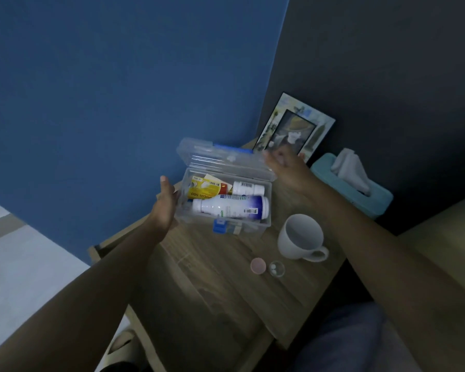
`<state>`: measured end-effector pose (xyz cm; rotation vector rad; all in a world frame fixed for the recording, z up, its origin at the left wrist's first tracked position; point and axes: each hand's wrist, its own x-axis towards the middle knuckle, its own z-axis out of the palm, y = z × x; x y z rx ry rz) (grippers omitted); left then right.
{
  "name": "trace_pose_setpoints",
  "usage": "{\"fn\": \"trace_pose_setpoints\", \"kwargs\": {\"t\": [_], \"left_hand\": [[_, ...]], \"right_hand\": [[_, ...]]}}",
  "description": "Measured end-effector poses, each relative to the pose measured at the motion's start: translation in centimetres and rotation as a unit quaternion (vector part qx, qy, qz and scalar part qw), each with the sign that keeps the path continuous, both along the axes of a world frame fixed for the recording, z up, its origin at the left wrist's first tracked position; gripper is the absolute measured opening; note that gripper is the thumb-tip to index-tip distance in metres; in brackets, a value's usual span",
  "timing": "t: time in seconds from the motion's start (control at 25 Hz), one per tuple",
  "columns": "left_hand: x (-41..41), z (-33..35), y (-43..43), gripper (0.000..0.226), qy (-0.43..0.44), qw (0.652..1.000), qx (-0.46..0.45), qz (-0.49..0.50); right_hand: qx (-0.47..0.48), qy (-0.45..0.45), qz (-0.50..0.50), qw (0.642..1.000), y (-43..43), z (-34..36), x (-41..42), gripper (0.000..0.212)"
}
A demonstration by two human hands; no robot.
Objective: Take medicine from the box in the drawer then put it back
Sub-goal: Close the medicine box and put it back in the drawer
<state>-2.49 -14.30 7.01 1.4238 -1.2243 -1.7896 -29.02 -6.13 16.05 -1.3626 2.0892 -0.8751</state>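
Note:
A clear plastic medicine box [263, 226] stands on the wooden nightstand [212, 285] with its lid [215, 159] raised. Inside lie a large white bottle with a blue label [230, 207], a smaller white bottle [248, 188] and a yellow-red packet [204, 189]. My left hand [164, 202] presses against the box's left wall. My right hand [286, 163] is at the lid's right end, fingers on its edge. A small clear cap with two white pills [276, 268] and a pink lid [258, 265] lie in front of the box.
A white mug [301, 237] stands right of the box. Behind are a picture frame [295, 127] and a teal tissue box [352, 186]. The blue wall is at left. The nightstand's drawer [102, 248] sticks out at the left, under my left arm.

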Motion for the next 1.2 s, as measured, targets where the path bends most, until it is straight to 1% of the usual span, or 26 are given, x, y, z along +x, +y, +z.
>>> {"fn": "trace_pose_setpoints", "kwargs": {"t": [0.04, 0.12, 0.16, 0.24, 0.28, 0.36, 0.4, 0.44, 0.56, 0.64, 0.68, 0.76, 0.8, 0.84, 0.92, 0.96, 1.0, 1.04, 1.12, 1.2], "left_hand": [[0.0, 0.1, 0.0, 0.101, 0.012, 1.000, 0.001, -0.003], [-0.1, 0.2, -0.1, 0.094, 0.029, 1.000, -0.009, -0.006], [-0.1, 0.2, -0.1, 0.088, 0.043, 0.999, -0.013, -0.010], [-0.2, 0.1, -0.2, 0.087, 0.060, 0.998, -0.010, -0.024], [-0.1, 0.1, -0.2, 0.088, 0.053, 0.998, -0.010, -0.029], [-0.1, -0.1, -0.2, 0.088, 0.010, 1.000, -0.019, -0.022], [0.0, -0.2, -0.2, 0.087, -0.013, 0.999, -0.029, -0.018], [0.1, -0.2, -0.2, 0.083, -0.028, 0.998, -0.046, -0.020], [0.3, -0.5, -0.1, 0.056, -0.061, 0.991, -0.116, -0.039], [0.4, -0.5, 0.0, 0.040, -0.100, 0.980, -0.163, -0.052], [0.5, -0.4, 0.0, 0.036, -0.117, 0.975, -0.177, -0.060], [0.4, 0.1, 0.5, 0.037, -0.150, 0.966, -0.200, -0.067], [0.3, 0.3, 1.1, 0.042, -0.166, 0.962, -0.210, -0.047], [0.2, 0.3, 1.9, 0.046, -0.176, 0.961, -0.212, 0.005], [0.1, -0.4, 4.2, 0.042, -0.175, 0.959, -0.178, 0.136], [0.1, -1.1, 5.6, 0.036, -0.181, 0.958, -0.157, 0.159], [0.1, -1.6, 7.1, 0.032, -0.190, 0.962, -0.140, 0.138], [-0.1, -2.1, 8.2, 0.029, -0.181, 0.971, -0.124, 0.090], [-1.1, -3.0, 9.5, 0.022, -0.121, 0.990, -0.079, 0.004], [-2.3, -3.2, 9.7, 0.021, -0.027, 1.000, 0.005, -0.014]], "right_hand": [[-0.012, 0.041, 0.036, 0.998, 0.9, -0.3, 0.3, 0.050], [-0.016, 0.135, 0.110, 0.985, 2.3, -1.3, 1.0, 0.047], [-0.003, 0.171, 0.135, 0.976, 2.9, -2.0, 1.5, 0.050], [0.055, 0.219, 0.152, 0.962, 3.9, -3.5, 3.0, 0.057], [0.091, 0.253, 0.161, 0.950, 4.2, -4.4, 3.7, 0.060], [0.143, 0.346, 0.182, 0.909, 4.7, -5.7, 4.6, 0.060], [0.154, 0.378, 0.184, 0.894, 4.9, -6.1, 4.8, 0.060], [0.154, 0.395, 0.178, 0.888, 5.0, -6.3, 5.0, 0.059], [0.101, 0.395, 0.166, 0.898, 5.4, -6.3, 5.5, 0.059], [0.077, 0.395, 0.191, 0.895, 5.2, -6.2, 5.9, 0.062], [0.080, 0.394, 0.206, 0.892, 5.0, -6.1, 6.1, 0.064], [0.100, 0.373, 0.222, 0.895, 4.4, -6.0, 6.3, 0.067], [0.108, 0.359, 0.224, 0.900, 4.3, -6.0, 6.4, 0.068], [0.109, 0.352, 0.226, 0.902, 4.2, -6.0, 6.3, 0.069], [0.103, 0.353, 0.229, 0.901, 4.4, -6.3, 6.2, 0.069], [0.099, 0.353, 0.229, 0.902, 4.4, -6.4, 6.2, 0.070], [0.097, 0.350, 0.228, 0.903, 4.5, -6.5, 6.2, 0.070], [0.095, 0.347, 0.226, 0.905, 4.4, -6.6, 6.2, 0.070], [0.094, 0.344, 0.226, 0.906, 4.4, -6.5, 6.3, 0.070], [0.097, 0.347, 0.229, 0.904, 4.3, -6.4, 6.2, 0.070]]}}
